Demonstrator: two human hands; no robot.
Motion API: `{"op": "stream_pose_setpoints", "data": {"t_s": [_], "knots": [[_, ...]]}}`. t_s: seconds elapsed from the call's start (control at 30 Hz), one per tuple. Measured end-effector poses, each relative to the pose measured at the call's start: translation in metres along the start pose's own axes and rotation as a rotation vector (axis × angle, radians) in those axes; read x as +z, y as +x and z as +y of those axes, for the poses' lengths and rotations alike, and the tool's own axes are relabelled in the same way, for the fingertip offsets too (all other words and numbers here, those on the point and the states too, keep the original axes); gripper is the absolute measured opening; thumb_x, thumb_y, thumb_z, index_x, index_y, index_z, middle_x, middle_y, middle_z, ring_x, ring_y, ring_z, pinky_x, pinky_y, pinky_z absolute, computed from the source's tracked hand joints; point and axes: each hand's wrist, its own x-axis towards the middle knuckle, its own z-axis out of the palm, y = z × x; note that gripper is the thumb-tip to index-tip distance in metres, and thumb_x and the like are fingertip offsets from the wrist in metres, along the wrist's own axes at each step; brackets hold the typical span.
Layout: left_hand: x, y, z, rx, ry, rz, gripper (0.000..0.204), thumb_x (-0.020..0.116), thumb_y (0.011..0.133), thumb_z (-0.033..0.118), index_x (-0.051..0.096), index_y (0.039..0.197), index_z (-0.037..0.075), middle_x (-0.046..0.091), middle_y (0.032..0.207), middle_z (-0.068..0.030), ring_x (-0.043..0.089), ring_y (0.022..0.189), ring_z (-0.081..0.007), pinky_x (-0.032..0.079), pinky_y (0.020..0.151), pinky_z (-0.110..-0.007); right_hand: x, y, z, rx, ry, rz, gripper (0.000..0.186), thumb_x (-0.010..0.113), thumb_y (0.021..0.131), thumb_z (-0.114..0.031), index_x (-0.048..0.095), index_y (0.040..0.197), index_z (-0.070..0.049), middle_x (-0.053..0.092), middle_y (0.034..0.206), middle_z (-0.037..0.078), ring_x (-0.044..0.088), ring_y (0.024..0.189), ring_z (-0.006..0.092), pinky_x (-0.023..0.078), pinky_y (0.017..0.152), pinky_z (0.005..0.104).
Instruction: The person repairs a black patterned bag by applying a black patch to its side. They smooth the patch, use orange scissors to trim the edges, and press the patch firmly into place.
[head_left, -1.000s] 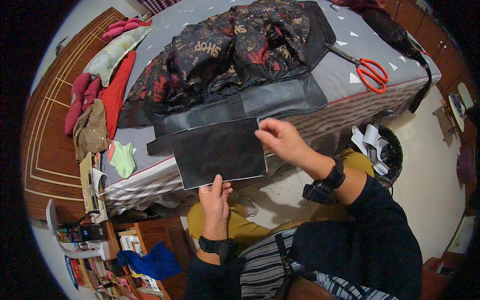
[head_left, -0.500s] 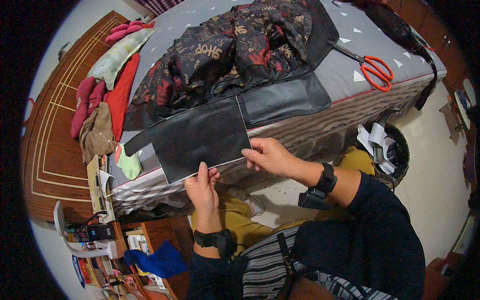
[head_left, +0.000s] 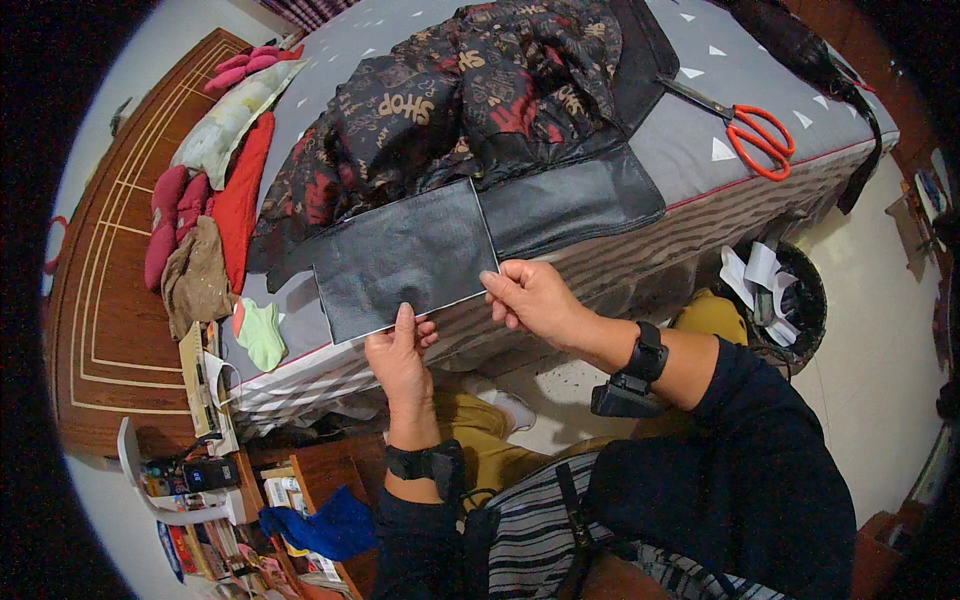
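Note:
A rectangular black leather piece point(head_left: 400, 255) with pale cut edges lies over the near edge of the bed beside a crumpled jacket point(head_left: 440, 110), whose dark lining has a tan and red print. My left hand point(head_left: 400, 355) pinches the piece's lower edge, thumb on top. My right hand point(head_left: 530, 305) grips its right edge near the lower corner. Right of the piece, the jacket's dark leather edge panel point(head_left: 570, 200) lies flat along the bed. Scissors with orange handles point(head_left: 750, 140) rest on the bed to the right of the jacket.
The grey bed point(head_left: 710, 170) holds pink and red cloths point(head_left: 240, 210), a pillow point(head_left: 235, 110), a green sock point(head_left: 260, 330) and a black garment point(head_left: 790, 60). A bin with paper scraps point(head_left: 770, 300) stands below at right; a cluttered open drawer point(head_left: 310, 520) is at lower left.
The leather piece has moved up and left over the jacket's edge and now catches more light. My right hand has slid down from its upper corner; my left hand has shifted up and left.

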Motion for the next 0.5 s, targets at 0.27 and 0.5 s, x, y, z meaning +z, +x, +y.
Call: {"op": "stream_pose_setpoints", "data": {"t_s": [0.27,0.5], "knots": [[-0.002,-0.008,-0.006,-0.031,0.073,-0.004,0.018,0.062,0.092,0.017,0.058,0.099,0.001,0.063,0.077,-0.0071,0.060,0.061,-0.0122,0.051,0.053,-0.024,-0.003,-0.011,0.000,0.014,-0.029,-0.022,0.031,0.053,0.098,-0.030,0.057,0.081,-0.005,0.058,0.065,0.000,0.049,0.052,0.0046,0.039,0.048,0.0192],[-0.013,-0.013,-0.013,-0.084,0.057,0.005,0.018,0.061,0.092,0.016,0.057,0.101,0.001,0.062,0.075,-0.0058,0.058,0.059,-0.0110,0.050,0.051,-0.024,0.000,-0.019,0.005,0.059,-0.099,-0.085,0.030,0.052,0.098,-0.028,0.058,0.081,-0.004,0.059,0.065,0.000,0.050,0.053,0.0045,0.040,0.049,0.0195]]}}
